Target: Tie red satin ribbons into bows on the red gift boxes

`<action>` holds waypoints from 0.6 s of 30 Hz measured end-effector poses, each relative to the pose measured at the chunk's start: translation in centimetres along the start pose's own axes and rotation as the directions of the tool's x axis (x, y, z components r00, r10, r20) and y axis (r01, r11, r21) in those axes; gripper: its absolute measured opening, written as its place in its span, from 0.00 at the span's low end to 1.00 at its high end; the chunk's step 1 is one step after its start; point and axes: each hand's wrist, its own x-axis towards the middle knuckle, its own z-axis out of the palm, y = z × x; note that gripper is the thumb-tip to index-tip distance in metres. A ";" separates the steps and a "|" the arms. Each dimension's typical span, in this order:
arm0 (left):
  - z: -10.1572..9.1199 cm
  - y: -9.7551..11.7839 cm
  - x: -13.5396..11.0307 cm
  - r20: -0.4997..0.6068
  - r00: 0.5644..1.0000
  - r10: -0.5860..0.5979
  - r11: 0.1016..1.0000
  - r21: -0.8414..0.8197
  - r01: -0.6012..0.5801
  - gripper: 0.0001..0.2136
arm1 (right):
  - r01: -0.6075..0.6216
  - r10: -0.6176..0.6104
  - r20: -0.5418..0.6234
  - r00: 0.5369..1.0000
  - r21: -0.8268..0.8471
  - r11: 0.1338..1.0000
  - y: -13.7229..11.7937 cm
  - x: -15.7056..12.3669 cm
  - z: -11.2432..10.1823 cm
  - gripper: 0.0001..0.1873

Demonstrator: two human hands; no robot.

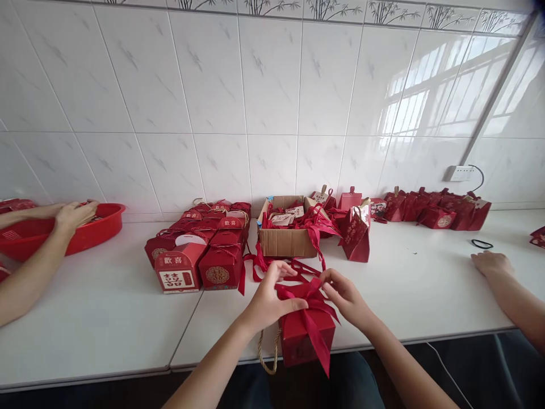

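Left grip [272, 300] has fingers apart; right grip's [347, 296] closing I cannot tell; between them, one red cardboard box [293, 346] with one red satin ribbon [318, 343]; below, white desk's [413, 284] front edge; rightward, open room.

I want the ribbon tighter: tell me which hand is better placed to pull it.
Probably the right hand: its fingertips are at the ribbon, while the left hand has its thumb over the box, better for steadying.
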 end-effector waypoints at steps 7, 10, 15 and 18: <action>-3.2 -5.1 -4.1 -0.139 0.983 -0.117 0.934 0.320 0.157 0.18 | -0.030 -0.029 0.310 0.950 0.184 0.982 2.2 -4.4 -0.4 0.63; -3.5 -7.4 -5.2 -0.150 0.977 -0.154 0.860 0.466 0.207 0.24 | -0.082 0.031 0.321 0.947 0.148 0.986 1.9 -5.1 0.7 0.65; -3.3 -8.5 -5.7 -0.084 0.984 -0.156 0.783 0.597 0.175 0.24 | -0.172 0.088 0.249 0.964 0.337 0.926 1.4 -5.4 2.3 0.55; -3.3 -8.2 -5.6 -0.066 0.983 -0.170 0.720 0.673 0.169 0.24 | -0.077 0.060 0.087 0.994 0.204 0.976 2.0 -6.5 1.6 0.52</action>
